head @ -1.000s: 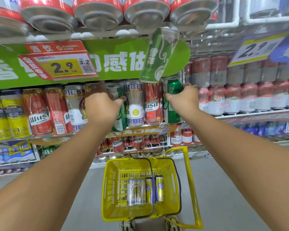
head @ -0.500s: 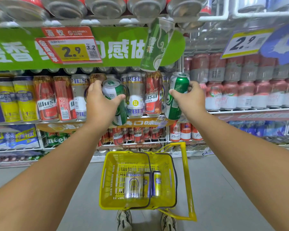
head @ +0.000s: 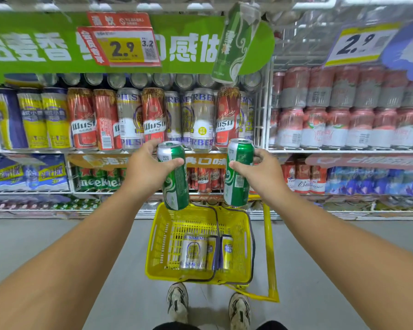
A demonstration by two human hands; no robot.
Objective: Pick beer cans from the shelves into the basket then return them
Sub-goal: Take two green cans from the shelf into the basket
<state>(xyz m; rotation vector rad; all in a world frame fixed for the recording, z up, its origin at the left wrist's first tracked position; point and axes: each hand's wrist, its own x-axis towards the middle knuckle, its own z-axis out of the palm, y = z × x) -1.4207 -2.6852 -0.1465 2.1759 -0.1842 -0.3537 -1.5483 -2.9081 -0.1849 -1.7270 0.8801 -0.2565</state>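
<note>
Both hands are now coming down and away from the shelf, each carrying a can that was up among the rows a moment ago. The left hand (head: 146,170) is wrapping its fingers round one tall green metal beer can (head: 174,177), and the right hand (head: 264,173) is gripping another tall green can (head: 239,172). Both cans are hanging above the yellow plastic basket (head: 157,236) on the floor, so they are probably going in next. Inside, a silver can reading "PILSNER" (head: 193,251) is already standing. The shelf cans are showing "Wusu" (head: 82,127), and a yellow price tag (head: 124,50) is reading "2.9".
</note>
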